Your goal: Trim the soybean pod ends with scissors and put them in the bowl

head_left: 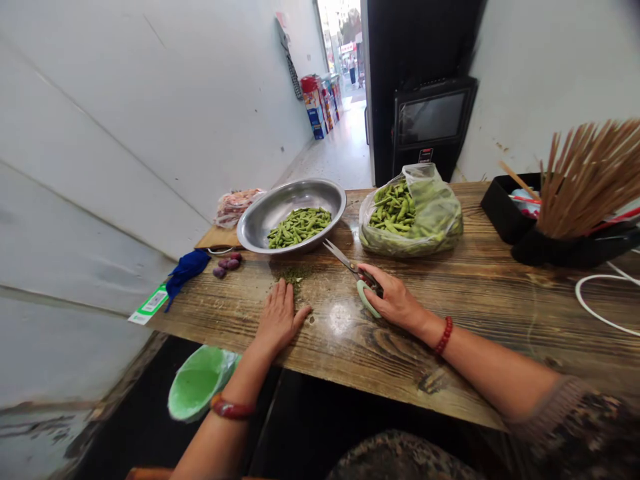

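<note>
My left hand (279, 315) lies flat on the wooden table, fingers stretched out and thumb spread. Its fingertips touch a small scatter of green trimmings (296, 275). In my right hand (395, 297) is a pair of scissors (346, 258) with pale green handles, the blades pointing up and left toward the bowl. Beyond both hands stands a wide steel bowl (255, 223) holding green soybean pods (300, 228). Right of it sits a clear plastic bag (440, 217) full of more pods (394, 212), its mouth open.
Purple-red oval fruits (227, 264) and a blue cloth (187, 272) lie at the left. A green-lined bin (200, 381) stands below the table edge. At the right are a black holder of wooden sticks (565, 193), a black box (503, 213) and a white cable (583, 303).
</note>
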A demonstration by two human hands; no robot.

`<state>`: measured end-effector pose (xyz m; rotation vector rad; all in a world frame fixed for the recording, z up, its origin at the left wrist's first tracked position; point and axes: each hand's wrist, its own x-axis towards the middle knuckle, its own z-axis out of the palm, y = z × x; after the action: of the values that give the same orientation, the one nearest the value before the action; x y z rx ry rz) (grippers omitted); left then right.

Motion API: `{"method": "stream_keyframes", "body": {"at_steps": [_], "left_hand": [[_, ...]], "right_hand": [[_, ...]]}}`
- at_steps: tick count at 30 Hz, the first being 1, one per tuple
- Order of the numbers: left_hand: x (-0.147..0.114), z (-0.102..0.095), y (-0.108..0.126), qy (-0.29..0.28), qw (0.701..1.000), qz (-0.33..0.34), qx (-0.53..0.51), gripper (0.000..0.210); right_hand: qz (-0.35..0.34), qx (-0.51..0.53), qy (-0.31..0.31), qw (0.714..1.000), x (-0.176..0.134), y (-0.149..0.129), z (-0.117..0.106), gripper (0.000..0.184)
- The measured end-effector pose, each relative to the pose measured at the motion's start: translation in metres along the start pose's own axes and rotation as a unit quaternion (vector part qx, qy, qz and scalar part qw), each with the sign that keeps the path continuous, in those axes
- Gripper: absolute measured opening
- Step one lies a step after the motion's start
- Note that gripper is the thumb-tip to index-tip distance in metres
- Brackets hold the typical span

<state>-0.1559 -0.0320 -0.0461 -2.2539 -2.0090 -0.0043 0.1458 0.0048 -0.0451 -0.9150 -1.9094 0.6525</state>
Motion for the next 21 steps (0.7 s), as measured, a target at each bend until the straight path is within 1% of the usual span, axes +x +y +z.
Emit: {"method": "stream_keyframes", "body": {"at_steps": [2,4,5,6,7,9,11,13,15,17,19,21], "left_hand": [[0.009,-0.009,0.014,0.012,1.0,0.008,-0.009,0.073],[0.01,-0.017,0.032,0.071,0.997,0.009,-0.011,0.073],[0.011,-0.02,0.043,0.098,0.995,0.025,-0.017,0.072],[0.013,-0.021,0.055,0.1,0.993,0.057,-0.031,0.071],[0.018,-0.022,0.069,0.084,0.99,0.099,-0.048,0.07],[0.035,-0.02,0.095,0.029,0.983,0.165,-0.076,0.07],[0.058,-0.016,0.117,-0.014,0.976,0.196,-0.089,0.065],[0.083,-0.012,0.129,-0.031,0.971,0.219,-0.089,0.059],[0.101,-0.009,0.133,-0.033,0.967,0.236,-0.088,0.057],[0.111,-0.008,0.129,-0.03,0.968,0.235,-0.089,0.057],[0.11,-0.007,0.117,-0.03,0.972,0.217,-0.088,0.061],[0.103,-0.006,0.1,-0.032,0.978,0.189,-0.082,0.068]], "right_hand": [[0.003,-0.004,0.004,1.0,0.0,0.001,-0.001,0.048],[0.008,-0.008,0.013,1.0,0.001,0.001,-0.001,0.048],[0.01,-0.007,0.019,1.0,0.002,0.001,-0.001,0.047],[0.011,-0.006,0.025,1.0,0.002,0.0,-0.001,0.047],[0.01,-0.003,0.032,0.999,0.003,-0.001,-0.001,0.047],[0.006,-0.001,0.051,0.999,0.004,-0.003,-0.002,0.048],[0.0,-0.006,0.065,0.998,0.004,-0.003,-0.003,0.048],[-0.005,-0.012,0.073,0.997,0.005,-0.002,-0.005,0.047],[-0.009,-0.014,0.074,0.997,0.006,-0.001,-0.006,0.046],[-0.006,-0.016,0.077,0.997,0.006,0.0,-0.006,0.046],[0.0,-0.015,0.077,0.997,0.006,0.001,-0.006,0.045],[0.006,-0.009,0.071,0.997,0.005,0.001,-0.006,0.046]]}}
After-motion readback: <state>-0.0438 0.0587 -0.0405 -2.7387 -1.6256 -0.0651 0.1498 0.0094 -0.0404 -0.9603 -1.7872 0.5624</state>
